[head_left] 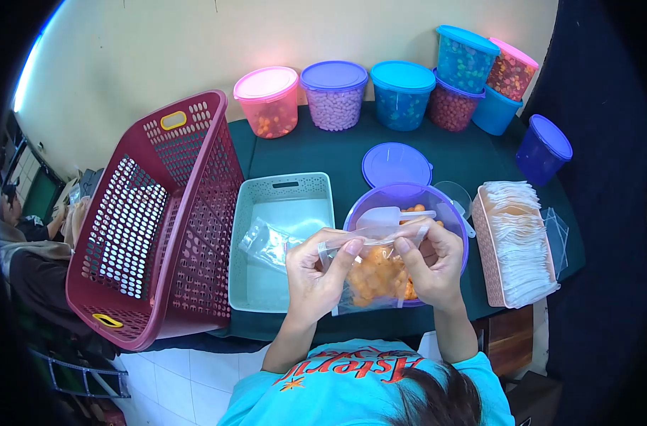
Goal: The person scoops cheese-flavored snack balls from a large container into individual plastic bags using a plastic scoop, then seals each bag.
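My left hand [313, 273] and my right hand [438, 266] pinch the top edge of a clear zip bag [373, 275] between thumbs and fingers, one at each side. Orange snack pieces fill the lower part of the bag. It hangs in front of a purple tub [459, 213], overlapping its near side. Inside the tub lie more orange pieces and a white scoop [382, 217]. The tub's purple lid [397, 165] rests on the table just behind it. Left of my hands, a pale green basket [242, 245] holds flat clear plastic bags [265, 243].
A large maroon laundry basket [196, 206] stands at the left. Lidded tubs, including a pink one [268, 113] and a blue one [401, 106], line the wall, some stacked. At the right, a pink basket [488, 259] holds white packets [519, 241]. Another person [36, 227] is at far left.
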Tool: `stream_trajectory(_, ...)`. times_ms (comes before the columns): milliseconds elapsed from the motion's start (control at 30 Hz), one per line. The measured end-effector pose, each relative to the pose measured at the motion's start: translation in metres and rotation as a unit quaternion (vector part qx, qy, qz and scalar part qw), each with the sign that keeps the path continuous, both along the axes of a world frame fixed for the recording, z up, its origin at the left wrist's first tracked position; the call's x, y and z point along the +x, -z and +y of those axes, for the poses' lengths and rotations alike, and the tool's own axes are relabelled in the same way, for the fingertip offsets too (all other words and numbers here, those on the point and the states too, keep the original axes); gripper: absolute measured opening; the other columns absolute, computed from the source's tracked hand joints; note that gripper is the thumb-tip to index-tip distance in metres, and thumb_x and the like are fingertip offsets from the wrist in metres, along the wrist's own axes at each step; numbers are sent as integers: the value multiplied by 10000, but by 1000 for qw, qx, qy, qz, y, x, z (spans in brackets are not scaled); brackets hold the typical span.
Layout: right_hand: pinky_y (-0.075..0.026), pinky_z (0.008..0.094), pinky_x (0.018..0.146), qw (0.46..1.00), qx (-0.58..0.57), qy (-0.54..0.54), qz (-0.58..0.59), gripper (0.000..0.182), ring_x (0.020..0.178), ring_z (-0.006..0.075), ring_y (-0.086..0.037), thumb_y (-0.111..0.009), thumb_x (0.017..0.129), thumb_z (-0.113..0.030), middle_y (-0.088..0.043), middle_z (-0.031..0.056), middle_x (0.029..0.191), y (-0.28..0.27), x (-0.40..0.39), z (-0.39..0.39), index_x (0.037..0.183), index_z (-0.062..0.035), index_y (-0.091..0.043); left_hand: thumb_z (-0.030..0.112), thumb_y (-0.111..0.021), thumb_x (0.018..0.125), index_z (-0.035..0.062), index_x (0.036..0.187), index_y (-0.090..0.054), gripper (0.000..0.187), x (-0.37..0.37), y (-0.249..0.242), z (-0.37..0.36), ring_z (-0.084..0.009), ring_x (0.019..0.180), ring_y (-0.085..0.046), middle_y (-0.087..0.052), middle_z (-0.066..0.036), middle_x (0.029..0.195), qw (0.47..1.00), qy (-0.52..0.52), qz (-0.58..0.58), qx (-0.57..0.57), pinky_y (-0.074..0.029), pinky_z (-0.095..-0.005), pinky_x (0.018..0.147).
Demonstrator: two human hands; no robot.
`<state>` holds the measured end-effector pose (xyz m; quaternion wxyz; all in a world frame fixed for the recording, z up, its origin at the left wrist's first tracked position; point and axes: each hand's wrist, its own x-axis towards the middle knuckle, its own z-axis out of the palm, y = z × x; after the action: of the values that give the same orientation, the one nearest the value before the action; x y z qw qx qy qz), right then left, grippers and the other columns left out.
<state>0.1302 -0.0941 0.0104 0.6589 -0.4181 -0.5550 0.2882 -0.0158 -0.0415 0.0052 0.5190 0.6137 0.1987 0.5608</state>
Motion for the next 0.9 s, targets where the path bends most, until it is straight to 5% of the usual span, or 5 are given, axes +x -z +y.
stream_trajectory(233,-440,207,623,995,-9,-14,99,37,709,81,-551,-537,760,7,-568,55,772,-2,-6,-5,782,22,-563,48,-571,794,-32,821,-602,89,1,-2,-6,-103,677,-567,-589,-81,752,999,45,-12,-26,-434,-205,565)
stream_trajectory(300,-437,212,618,998,-3,-29,-59,34,691,102,-564,-556,741,12,-580,73,764,-5,-2,-3,766,28,-572,44,-567,796,-31,820,-601,85,1,0,-7,-105,682,-567,-588,-78,759,995,84,-12,-56,-434,-210,569)
stream_trajectory(900,-420,244,517,977,-36,-22,-211,87,583,152,-569,-687,642,-27,-602,81,650,-19,10,-34,709,-5,-636,-11,-644,678,-7,723,-631,48,-34,-4,-16,-137,606,-591,-622,-114,685,984,47,152,83,-449,-236,553)
